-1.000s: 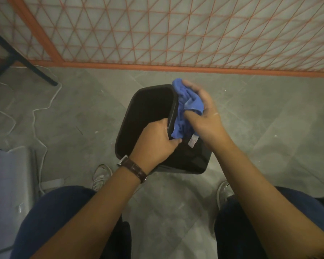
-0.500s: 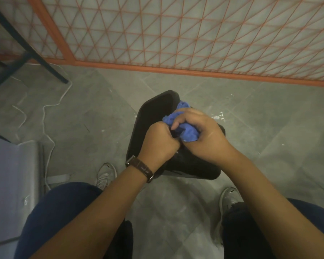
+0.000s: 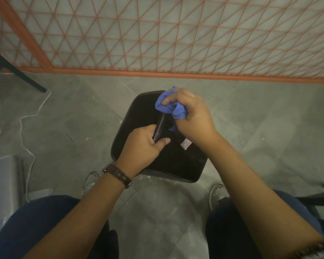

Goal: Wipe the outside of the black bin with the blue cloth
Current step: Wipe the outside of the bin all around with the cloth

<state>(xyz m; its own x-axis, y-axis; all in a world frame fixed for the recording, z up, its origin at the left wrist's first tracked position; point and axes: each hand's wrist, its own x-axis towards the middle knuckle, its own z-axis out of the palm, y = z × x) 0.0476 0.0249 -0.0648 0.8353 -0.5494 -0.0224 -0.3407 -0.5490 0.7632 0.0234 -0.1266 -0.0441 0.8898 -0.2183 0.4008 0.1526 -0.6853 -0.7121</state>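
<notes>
cloth (image 3: pixel 168 107) bunched in right fingers (image 3: pixel 176 96), seemingly against bin (image 3: pixel 176 161)

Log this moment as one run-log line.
left hand: grips black bin rim | right hand: holds bunched blue cloth against bin's outer side

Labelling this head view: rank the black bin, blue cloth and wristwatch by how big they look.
1. black bin
2. blue cloth, bunched in the right hand
3. wristwatch, only slightly smaller-looking

Left hand (image 3: pixel 144 144) grips black bin (image 3: pixel 178 161) rim; right hand (image 3: pixel 193 114) presses blue cloth (image 3: pixel 168 107) on it.
</notes>
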